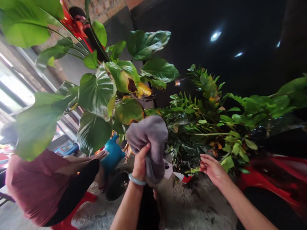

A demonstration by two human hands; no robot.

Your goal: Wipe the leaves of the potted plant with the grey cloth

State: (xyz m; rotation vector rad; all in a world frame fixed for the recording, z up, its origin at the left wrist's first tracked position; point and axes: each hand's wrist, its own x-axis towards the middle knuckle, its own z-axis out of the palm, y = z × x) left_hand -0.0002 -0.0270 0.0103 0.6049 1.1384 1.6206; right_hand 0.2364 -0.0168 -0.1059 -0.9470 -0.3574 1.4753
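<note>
concrete floor [177, 207] below, left hand [139, 164] gripping cloth [153, 134]

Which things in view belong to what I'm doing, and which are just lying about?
Likely in use:
soft grey cloth, in your left hand
bushy green plant, beside your right hand
glossy green broadleaf plant, behind the cloth

Apparently not part of it:
round black container on the floor
red plastic stool under the seated person
</note>
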